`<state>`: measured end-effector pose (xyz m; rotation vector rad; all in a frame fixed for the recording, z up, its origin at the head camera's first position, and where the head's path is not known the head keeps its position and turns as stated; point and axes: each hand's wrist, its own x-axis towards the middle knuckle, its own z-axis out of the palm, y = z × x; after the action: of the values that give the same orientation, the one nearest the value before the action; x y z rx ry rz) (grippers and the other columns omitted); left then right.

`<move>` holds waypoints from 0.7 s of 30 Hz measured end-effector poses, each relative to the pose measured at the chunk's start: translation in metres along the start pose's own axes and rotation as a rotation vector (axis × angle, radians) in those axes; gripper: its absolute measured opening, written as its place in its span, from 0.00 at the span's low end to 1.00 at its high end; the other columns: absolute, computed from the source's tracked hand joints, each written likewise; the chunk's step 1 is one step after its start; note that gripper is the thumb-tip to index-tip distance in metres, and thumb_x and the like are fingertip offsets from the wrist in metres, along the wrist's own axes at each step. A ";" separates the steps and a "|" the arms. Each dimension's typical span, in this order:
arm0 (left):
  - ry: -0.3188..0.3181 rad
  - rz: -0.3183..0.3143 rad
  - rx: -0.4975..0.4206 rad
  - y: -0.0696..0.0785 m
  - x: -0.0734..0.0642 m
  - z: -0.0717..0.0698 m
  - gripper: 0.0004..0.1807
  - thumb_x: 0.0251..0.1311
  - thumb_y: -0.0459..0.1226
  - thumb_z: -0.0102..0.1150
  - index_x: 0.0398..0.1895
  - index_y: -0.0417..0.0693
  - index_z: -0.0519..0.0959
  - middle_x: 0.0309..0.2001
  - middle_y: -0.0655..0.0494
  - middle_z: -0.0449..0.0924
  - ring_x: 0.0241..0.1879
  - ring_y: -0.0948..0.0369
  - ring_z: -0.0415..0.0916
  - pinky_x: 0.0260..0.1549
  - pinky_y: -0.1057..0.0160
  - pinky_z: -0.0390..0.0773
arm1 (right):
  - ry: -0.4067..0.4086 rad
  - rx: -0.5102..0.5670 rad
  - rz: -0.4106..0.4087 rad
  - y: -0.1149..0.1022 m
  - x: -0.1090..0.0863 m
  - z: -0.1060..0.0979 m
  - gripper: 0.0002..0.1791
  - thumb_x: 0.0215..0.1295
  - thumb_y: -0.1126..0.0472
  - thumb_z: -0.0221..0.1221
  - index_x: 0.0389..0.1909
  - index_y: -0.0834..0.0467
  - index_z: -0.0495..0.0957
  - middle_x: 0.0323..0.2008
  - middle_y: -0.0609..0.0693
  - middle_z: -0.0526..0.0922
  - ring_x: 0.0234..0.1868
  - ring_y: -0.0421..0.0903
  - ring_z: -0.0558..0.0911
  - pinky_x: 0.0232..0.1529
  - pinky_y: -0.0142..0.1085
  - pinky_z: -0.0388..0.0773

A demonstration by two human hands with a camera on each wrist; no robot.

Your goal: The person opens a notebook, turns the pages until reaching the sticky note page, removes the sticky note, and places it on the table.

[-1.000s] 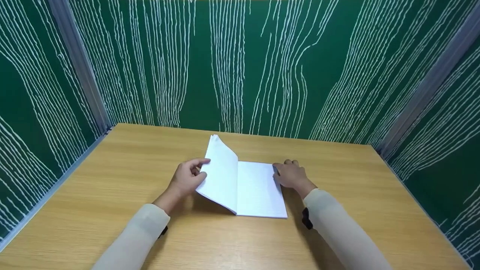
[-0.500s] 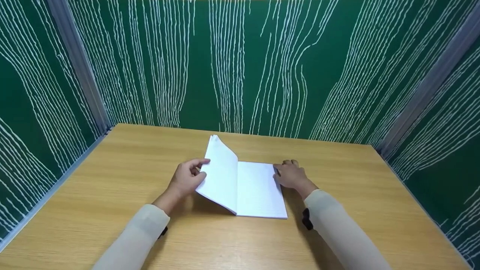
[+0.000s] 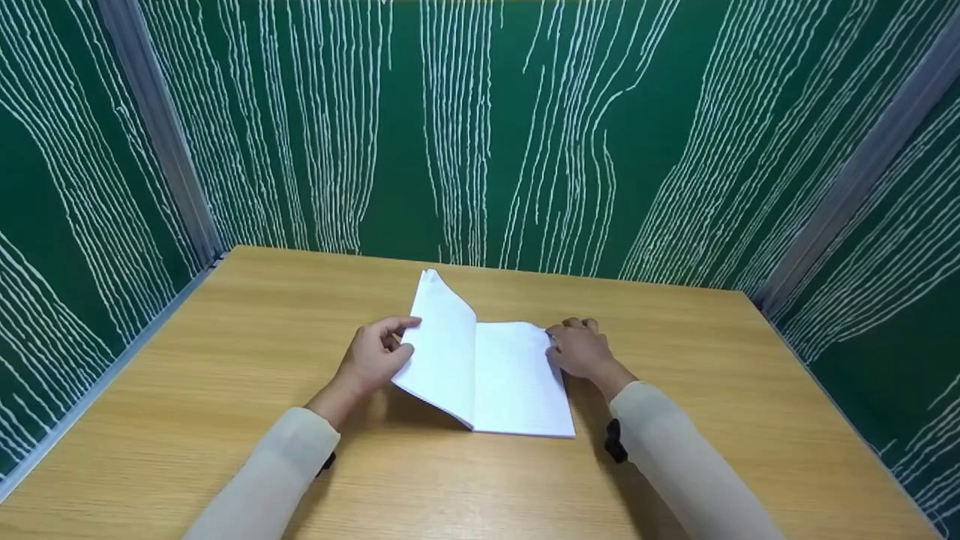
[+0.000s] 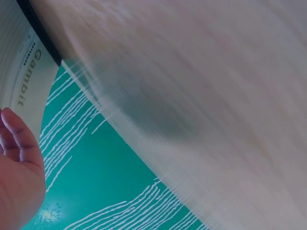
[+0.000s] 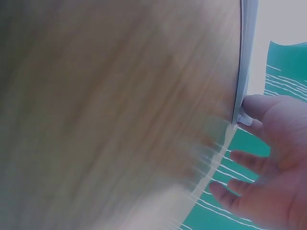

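An open notebook point(image 3: 519, 382) with white pages lies on the wooden table, its left part raised at a slant. My left hand point(image 3: 373, 354) holds that raised part by its outer edge, thumb on the page side and fingers behind. In the left wrist view the pale cover point(image 4: 29, 79) reads "Gambit" and "NOTEBOOK", with a dark spine strip beside it. At the upper right corner, my right hand point(image 3: 583, 351) pinches a page, whose top edge bows upward there. The right wrist view shows thumb and index finger meeting at the page corner point(image 5: 245, 120), other fingers loosely bent.
The wooden table point(image 3: 480, 487) extends around the notebook on all sides. Green walls point(image 3: 405, 150) with white wavy lines enclose its back and sides, with grey posts point(image 3: 161, 127) at the corners. Both forearms wear pale sleeves point(image 3: 262, 472) with a dark device beneath.
The right page's top edge, flat before, now curves upward near my right fingers. My left hand and the raised left part have stayed in place.
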<state>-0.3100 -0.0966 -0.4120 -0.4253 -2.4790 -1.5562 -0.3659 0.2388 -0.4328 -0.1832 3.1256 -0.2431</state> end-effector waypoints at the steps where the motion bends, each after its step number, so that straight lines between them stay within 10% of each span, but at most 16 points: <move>1: 0.000 0.003 -0.001 0.000 0.000 0.000 0.17 0.50 0.36 0.53 0.45 0.61 0.76 0.36 0.61 0.73 0.29 0.61 0.68 0.27 0.66 0.71 | 0.006 0.011 0.005 0.000 0.000 0.000 0.23 0.57 0.51 0.51 0.54 0.51 0.70 0.57 0.56 0.65 0.59 0.59 0.56 0.53 0.58 0.57; 21: 0.000 -0.002 -0.007 -0.001 0.000 0.000 0.18 0.49 0.36 0.53 0.45 0.60 0.76 0.37 0.61 0.74 0.30 0.61 0.69 0.28 0.67 0.71 | 0.088 0.311 0.086 0.001 0.004 -0.001 0.14 0.48 0.61 0.59 0.39 0.55 0.75 0.30 0.46 0.78 0.34 0.46 0.74 0.49 0.51 0.54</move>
<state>-0.3108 -0.0965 -0.4128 -0.4239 -2.4759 -1.5655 -0.3696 0.2394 -0.4316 -0.0371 3.1147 -0.7463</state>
